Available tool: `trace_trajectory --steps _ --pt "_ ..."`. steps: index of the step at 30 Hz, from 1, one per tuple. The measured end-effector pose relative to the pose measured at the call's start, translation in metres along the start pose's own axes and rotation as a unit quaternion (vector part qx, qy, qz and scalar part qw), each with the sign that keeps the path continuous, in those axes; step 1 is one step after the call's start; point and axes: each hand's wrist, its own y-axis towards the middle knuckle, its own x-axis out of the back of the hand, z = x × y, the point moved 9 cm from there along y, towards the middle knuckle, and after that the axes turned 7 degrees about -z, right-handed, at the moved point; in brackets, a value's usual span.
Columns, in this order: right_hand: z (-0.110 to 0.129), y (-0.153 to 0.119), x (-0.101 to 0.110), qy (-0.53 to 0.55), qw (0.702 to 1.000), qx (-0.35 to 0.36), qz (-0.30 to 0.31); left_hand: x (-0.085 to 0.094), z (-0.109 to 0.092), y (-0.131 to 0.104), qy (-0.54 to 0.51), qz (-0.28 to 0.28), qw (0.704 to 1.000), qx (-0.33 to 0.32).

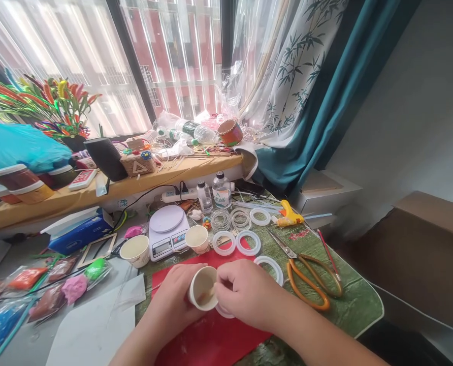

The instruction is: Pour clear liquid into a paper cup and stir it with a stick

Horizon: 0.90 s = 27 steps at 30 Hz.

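Plainly, tilted cup (202, 282) — left fingers (184, 278) around it

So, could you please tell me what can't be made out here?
All in the head view:
What the right hand pinches: hidden by its fingers.
Contents of the held paper cup: blurred, shaded.
Most of the lowest ring: covered by that hand and cup.
Digits on the kitchen scale: too small.
Fine print on the labelled clear bottle: too small.
Blue plastic bag: cut off by the left edge.

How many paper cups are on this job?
3: the tilted cup in the left hand, the left cup beside the scale, the right cup beside it.
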Motion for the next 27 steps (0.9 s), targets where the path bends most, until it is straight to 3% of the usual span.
trace_trajectory --steps 9,14,17,27 --pt "0.000 0.003 0.002 -0.022 0.998 0.001 -0.057 -0.002 0.000 0.000 0.006 0.011 1.000 -0.004" --pt "-0.004 0.005 0.000 -0.029 0.998 0.007 -0.055 -0.004 0.001 0.000 0.007 0.017 1.000 0.003" --pt "-0.005 0.004 -0.006 -0.021 1.000 0.011 -0.020 -0.004 0.001 0.001 0.007 0.022 1.000 0.013" --pt "-0.010 0.002 -0.004 0.011 0.999 -0.017 -0.029 -0.005 0.000 0.000 -0.007 0.026 1.000 0.012"
